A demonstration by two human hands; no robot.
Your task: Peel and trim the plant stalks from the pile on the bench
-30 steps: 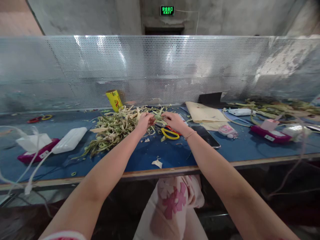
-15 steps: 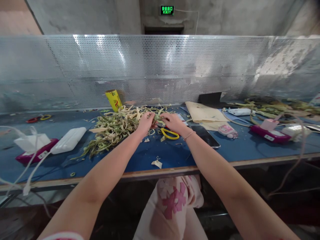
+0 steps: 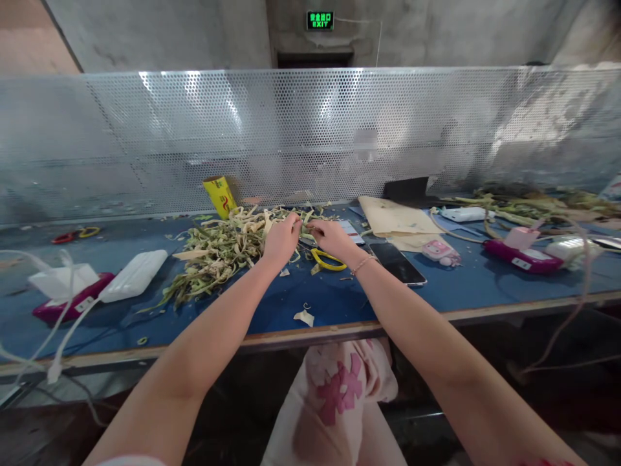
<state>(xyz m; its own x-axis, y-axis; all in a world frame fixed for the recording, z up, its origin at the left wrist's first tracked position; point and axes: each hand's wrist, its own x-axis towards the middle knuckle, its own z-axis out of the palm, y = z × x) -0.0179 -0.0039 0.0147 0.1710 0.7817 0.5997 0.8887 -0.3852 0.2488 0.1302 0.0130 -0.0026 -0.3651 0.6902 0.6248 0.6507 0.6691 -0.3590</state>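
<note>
My left hand [image 3: 282, 239] is closed in a pinch at the right edge of a heap of dried, curled plant strips [image 3: 218, 252]. Close beside it, my right hand [image 3: 332, 237] pinches too, a bracelet on its wrist. Between the fingertips of both hands shows a small greenish plant piece [image 3: 305, 229], mostly covered by the fingers. Just below my right hand lie scissors with yellow handles [image 3: 330, 260], their blades partly hidden by the hands. Small pale scraps [image 3: 305, 317] lie nearer the table's front edge.
A yellow container [image 3: 220, 197] leans behind the heap. Right of my hands lie a phone [image 3: 398, 263], brown paper [image 3: 398, 217] and a pink pouch [image 3: 440, 252]. Power strips with cables [image 3: 521, 255] sit at both sides. A perforated metal screen [image 3: 301, 129] closes off the back.
Both hands stay together over the same spot, with small finger movements. The greenish piece between them shows less than before. The view has shifted slightly.
</note>
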